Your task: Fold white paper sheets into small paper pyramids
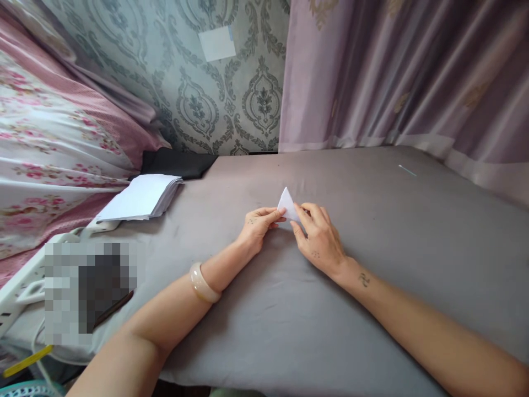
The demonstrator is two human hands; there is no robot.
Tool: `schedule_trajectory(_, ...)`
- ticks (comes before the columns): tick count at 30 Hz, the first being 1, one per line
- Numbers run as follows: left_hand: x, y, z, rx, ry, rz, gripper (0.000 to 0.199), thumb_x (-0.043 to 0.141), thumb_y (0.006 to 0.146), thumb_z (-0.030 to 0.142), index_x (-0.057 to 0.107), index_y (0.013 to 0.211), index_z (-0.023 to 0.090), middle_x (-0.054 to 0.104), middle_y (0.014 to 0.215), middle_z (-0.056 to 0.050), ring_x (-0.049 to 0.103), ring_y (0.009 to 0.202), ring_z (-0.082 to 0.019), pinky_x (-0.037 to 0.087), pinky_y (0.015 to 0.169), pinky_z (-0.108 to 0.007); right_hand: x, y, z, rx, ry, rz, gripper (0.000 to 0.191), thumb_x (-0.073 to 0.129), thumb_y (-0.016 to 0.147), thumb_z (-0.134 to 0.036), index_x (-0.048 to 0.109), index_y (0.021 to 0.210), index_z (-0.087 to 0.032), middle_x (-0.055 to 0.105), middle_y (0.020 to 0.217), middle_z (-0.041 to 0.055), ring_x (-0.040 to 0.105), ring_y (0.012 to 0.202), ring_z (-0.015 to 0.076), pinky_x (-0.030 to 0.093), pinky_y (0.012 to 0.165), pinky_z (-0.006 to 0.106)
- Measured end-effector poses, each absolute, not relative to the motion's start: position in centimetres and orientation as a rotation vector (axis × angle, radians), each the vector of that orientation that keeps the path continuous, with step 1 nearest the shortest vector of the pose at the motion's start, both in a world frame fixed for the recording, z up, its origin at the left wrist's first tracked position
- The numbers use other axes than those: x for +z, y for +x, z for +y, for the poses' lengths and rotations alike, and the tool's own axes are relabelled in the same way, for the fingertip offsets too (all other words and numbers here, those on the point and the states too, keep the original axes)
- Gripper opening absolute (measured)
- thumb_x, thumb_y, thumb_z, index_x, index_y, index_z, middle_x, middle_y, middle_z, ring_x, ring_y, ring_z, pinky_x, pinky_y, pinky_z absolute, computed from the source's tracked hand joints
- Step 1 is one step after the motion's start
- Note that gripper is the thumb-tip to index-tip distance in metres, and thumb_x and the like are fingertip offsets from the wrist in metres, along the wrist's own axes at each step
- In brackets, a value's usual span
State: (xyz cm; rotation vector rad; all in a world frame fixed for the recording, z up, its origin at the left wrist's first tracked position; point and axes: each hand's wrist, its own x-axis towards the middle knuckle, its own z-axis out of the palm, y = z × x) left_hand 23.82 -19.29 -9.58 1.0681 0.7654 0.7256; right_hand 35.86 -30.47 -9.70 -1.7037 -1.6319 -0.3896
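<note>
paper stack (142,197) left, grey surface (372,220) open right

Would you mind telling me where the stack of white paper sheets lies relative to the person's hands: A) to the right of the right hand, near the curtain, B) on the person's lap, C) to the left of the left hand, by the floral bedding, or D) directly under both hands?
C: the stack of white paper sheets lies beyond the left hand, next to the floral bedding, while both hands pinch the small folded paper.
</note>
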Motion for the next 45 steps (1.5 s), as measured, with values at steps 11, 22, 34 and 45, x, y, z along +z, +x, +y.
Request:
schedule_trajectory(11,-9.0,23.9,-20.3,0.744,1.262,0.664,0.032,0.082,0.064,0.042,0.069,0.071,0.014,0.062,0.068,0.000,0.050,0.062,-0.008,0.036,0.061,-0.022,-9.1,37.7,-29.0,0.573,-1.480,-1.010,0.032,0.066,0.077,-0.049,0.070,0.086,-0.019,0.070,0.079,0.0037,0.058,0.071,0.0171,0.045,0.070,0.033)
schedule_trajectory(22,-8.8,23.8,-20.0,0.411,1.044,0.438,0.036,0.074,0.074,0.046,0.064,0.077,0.012,0.053,0.070,-0.001,0.049,0.065,-0.009,0.037,0.060,-0.023,-9.3,39.8,-29.0,1.249,-1.092,-1.009,0.028,0.067,0.079,-0.051,0.072,0.090,-0.026,0.071,0.083,0.0011,0.061,0.085,0.0166,0.042,0.086,0.033)
schedule_trajectory(34,-7.9,23.2,-19.4,0.182,0.827,0.365,0.027,0.074,0.076,0.036,0.058,0.075,0.013,0.040,0.064,0.004,0.034,0.051,-0.004,0.031,0.049,-0.020,-9.1,39.9,-29.2,1.310,-1.118,-1.097,0.036,0.060,0.083,-0.055,0.070,0.092,-0.022,0.071,0.093,0.0059,0.063,0.088,0.0185,0.046,0.076,0.033)
schedule_trajectory(45,-7.9,23.1,-19.4,0.232,0.834,0.357,0.025,0.078,0.073,0.031,0.060,0.075,0.013,0.036,0.058,0.006,0.030,0.049,-0.003,0.025,0.043,-0.017,-8.7,40.0,-29.2,1.376,-1.049,-0.883,0.028,0.067,0.079,-0.049,0.061,0.078,-0.022,0.048,0.063,-0.0052,0.035,0.051,0.0079,0.033,0.049,0.024)
